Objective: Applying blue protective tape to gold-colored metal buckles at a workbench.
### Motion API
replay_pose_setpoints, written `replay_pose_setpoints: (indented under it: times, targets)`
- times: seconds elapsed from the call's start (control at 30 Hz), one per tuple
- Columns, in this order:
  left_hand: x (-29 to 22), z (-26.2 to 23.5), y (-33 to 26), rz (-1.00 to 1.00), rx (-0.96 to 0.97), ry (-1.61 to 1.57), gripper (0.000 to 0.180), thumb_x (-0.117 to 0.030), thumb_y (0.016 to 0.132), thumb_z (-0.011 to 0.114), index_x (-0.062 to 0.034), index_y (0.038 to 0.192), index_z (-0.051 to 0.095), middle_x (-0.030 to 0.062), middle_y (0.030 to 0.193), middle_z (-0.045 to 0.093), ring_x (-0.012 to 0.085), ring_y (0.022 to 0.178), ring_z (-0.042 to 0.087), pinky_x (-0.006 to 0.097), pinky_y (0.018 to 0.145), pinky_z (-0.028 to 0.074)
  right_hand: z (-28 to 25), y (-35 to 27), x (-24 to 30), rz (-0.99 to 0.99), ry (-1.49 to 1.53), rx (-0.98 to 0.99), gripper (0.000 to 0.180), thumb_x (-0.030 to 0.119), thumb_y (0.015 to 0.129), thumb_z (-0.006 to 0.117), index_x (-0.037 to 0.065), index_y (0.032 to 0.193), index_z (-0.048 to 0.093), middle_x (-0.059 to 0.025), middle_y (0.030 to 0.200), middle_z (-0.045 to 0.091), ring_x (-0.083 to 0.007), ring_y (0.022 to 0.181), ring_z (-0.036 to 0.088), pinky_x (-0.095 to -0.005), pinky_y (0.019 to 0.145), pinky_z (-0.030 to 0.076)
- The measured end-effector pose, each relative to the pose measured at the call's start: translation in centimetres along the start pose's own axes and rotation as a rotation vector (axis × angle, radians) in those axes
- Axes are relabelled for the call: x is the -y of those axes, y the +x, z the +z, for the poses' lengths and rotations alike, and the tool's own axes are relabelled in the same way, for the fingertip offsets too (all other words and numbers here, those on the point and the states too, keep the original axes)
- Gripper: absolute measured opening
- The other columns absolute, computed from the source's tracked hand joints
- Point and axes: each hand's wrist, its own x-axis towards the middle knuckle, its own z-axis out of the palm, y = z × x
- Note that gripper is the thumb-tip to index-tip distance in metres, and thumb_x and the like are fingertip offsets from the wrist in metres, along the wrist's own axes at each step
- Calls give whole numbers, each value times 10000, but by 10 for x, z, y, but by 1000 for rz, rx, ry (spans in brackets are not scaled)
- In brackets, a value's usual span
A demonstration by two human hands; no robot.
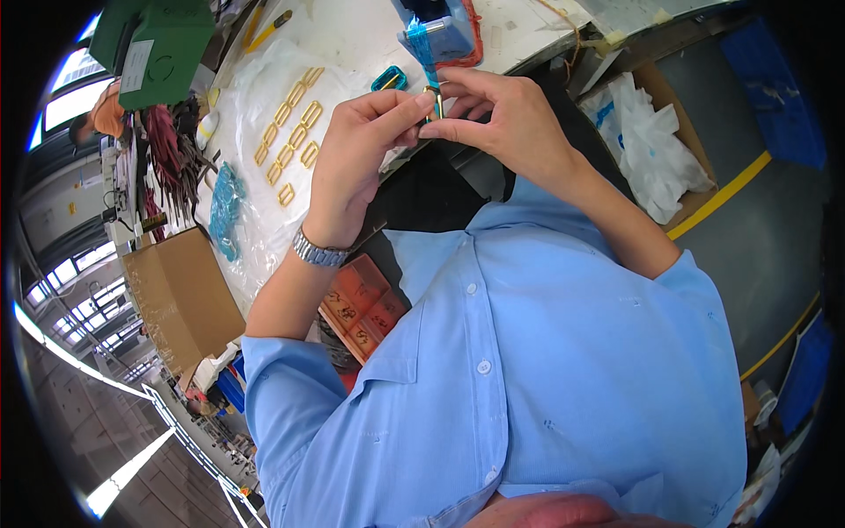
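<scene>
Between the fingertips of my left hand (356, 145) and my right hand (524, 119) is a small gold buckle (437, 106), partly covered by the fingers. Both hands are closed in a pinch on it. A strip of blue film (422, 55) runs down to the buckle from a blue tape dispenser (454, 37) at the bench's far side. Just left of the strip lies another piece wrapped in teal film (388, 80). Farther left, several bare gold buckles (282, 160) lie in slanting rows on clear plastic sheeting (331, 86).
Crumpled blue film (226, 211) lies at the left. Yellow-handled cutters (268, 32) rest at the back, near a green bin (167, 53). An orange compartment tray (363, 304) sits below my left forearm. At right, a cardboard box (682, 132) holds white plastic bags (647, 145).
</scene>
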Motion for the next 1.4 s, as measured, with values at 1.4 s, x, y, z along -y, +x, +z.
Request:
replay_pose_setpoints:
  times: [1.4]
  targets:
    - [45,46,-5,1087,-563,546,143,38,851,805,-11,970,740,130,848,722,287,729,672,368,642,522,7,4,37,259,465,-106,400,338,1018,783,-59,1053,817,-60,856,780,-81,784,719,-224,733,575]
